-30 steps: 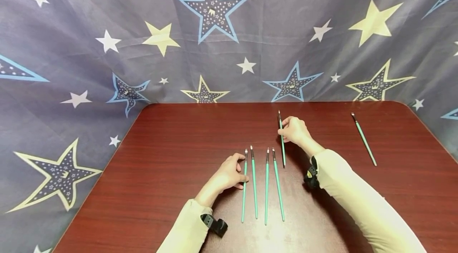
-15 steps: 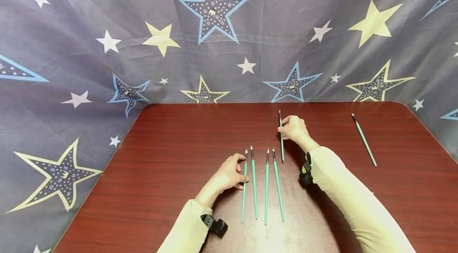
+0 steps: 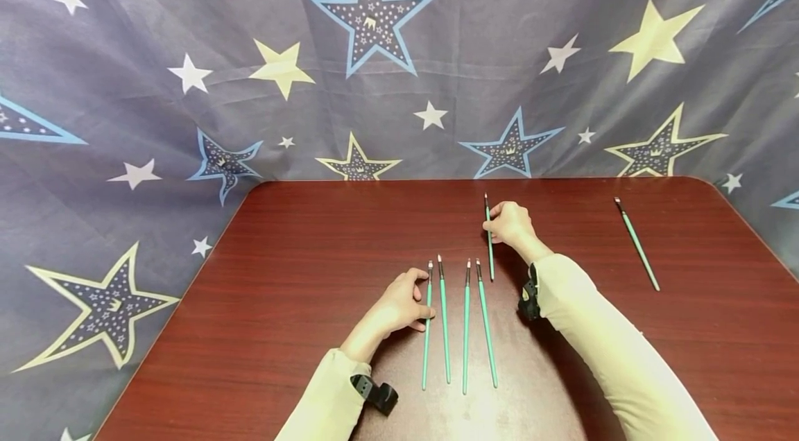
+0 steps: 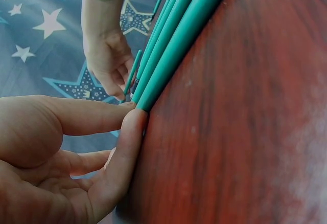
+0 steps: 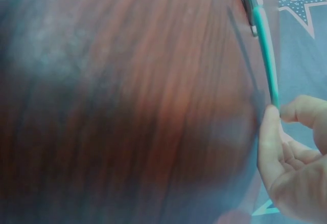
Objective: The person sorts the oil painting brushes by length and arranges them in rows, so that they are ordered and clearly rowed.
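My left hand (image 3: 396, 301) rests at the leftmost paintbrush (image 3: 426, 351) of a row. In the left wrist view, its thumb and forefinger meet at that teal handle. Three more teal paintbrushes, the nearest one (image 3: 444, 330) just to the right, then another (image 3: 465, 337) and a third (image 3: 486, 333), lie with their dark ferrules and bristles pointing away from me. Farther back, my right hand (image 3: 513, 225) pinches a thin paintbrush (image 3: 490, 257) near its middle, bristles toward the back edge. In the right wrist view, a shadow runs beside this handle (image 5: 265, 50), over the table.
Another teal paintbrush (image 3: 638, 247) with a flat tip lies slanted at the far right of the dark red wooden table (image 3: 299, 254). Behind the table hangs a grey curtain (image 3: 431, 32) printed with stars. Black cameras are strapped to both wrists.
My right hand has shifted slightly back and to the left with its paintbrush, whose handle end has drawn away from the row. The left hand and the paintbrushes in the row have stayed put.
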The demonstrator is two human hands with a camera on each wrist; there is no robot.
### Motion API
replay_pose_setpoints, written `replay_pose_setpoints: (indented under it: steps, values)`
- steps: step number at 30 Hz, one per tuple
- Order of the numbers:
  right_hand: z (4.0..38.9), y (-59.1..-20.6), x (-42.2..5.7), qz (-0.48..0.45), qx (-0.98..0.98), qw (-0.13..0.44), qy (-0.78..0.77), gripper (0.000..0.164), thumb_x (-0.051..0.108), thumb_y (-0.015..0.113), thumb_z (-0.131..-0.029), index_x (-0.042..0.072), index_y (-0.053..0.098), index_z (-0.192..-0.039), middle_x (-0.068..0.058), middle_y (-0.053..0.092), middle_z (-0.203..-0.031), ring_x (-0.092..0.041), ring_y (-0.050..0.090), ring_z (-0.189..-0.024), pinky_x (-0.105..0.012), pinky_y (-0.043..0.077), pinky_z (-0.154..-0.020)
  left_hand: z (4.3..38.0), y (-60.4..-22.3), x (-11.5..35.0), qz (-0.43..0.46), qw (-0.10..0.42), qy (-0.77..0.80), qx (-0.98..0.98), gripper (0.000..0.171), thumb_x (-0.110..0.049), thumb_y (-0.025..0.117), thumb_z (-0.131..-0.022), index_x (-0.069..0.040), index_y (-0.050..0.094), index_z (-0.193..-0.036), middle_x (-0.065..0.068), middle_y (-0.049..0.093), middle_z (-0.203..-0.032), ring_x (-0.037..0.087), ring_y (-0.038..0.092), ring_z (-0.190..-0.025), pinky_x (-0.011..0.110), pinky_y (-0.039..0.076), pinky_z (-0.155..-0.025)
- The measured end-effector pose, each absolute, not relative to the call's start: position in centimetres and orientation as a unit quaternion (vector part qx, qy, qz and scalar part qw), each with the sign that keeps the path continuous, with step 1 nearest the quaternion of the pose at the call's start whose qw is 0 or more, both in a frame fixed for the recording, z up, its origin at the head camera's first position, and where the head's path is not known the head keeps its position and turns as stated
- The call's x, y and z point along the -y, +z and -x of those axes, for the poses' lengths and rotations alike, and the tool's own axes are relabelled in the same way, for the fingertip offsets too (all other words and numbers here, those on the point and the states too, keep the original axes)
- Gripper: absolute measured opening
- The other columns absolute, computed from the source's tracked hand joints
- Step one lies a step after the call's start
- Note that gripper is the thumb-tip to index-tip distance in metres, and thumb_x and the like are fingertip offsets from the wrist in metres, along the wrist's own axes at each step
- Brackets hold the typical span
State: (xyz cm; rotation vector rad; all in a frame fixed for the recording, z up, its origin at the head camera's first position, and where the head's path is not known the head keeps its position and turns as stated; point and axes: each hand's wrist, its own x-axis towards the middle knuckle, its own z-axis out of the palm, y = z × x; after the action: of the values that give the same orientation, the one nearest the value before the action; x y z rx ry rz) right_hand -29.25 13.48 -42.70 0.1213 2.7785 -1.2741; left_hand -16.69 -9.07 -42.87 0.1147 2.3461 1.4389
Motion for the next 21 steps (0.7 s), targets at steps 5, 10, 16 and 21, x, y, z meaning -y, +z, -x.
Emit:
replay_pose_setpoints:
  steps: [5,10,16,21]
  values:
    - [29.07,-42.79,-13.6,-0.039,-0.91,0.044,-0.411,0.026,0.007,0.062,-0.08,-0.005,0.06,-0.102,-0.023,0.066,-0.09,-0.013,0.065,-0.052,-0.023,0.058,-0.05,16.59,-43.04,9.02,-0.044,0.192,0.516,-0.834,0.061,0.009,0.068,-0.073,0.002,0.04,-0.127,0.013,0.038,-0.087,0.016,0.054,-0.055,0.027,0.058,-0.047]
    - [28.97,-42.59,-13.59,-0.037,-0.913,0.041,-0.404,0.025,0.008,0.062,-0.079,-0.005,0.061,-0.102,-0.023,0.066,-0.092,-0.014,0.065,-0.054,-0.022,0.058,-0.052,16.63,-43.03,9.06,-0.046,0.189,0.517,-0.834,0.061,0.009,0.068,-0.073,0.002,0.04,-0.127,0.013,0.038,-0.086,0.016,0.054,-0.054,0.027,0.058,-0.047]
    - [29.06,-42.66,-13.41,-0.044,-0.907,0.041,-0.418,0.024,0.006,0.062,-0.079,-0.005,0.061,-0.1,-0.02,0.067,-0.087,-0.011,0.063,-0.049,-0.021,0.057,-0.049,16.75,-43.08,9.14,-0.046,0.187,0.517,-0.834,0.061,0.009,0.068,-0.073,0.002,0.04,-0.127,0.012,0.038,-0.086,0.016,0.054,-0.054,0.027,0.058,-0.047]
    - [28.97,-42.84,-13.38,-0.045,-0.905,0.034,-0.422,0.024,0.005,0.062,-0.078,-0.005,0.061,-0.1,-0.02,0.067,-0.085,-0.009,0.062,-0.047,-0.021,0.057,-0.048,16.7,-43.12,9.19,-0.046,0.187,0.518,-0.834,0.061,0.009,0.068,-0.073,0.002,0.04,-0.127,0.013,0.038,-0.086,0.016,0.054,-0.054,0.027,0.058,-0.047]
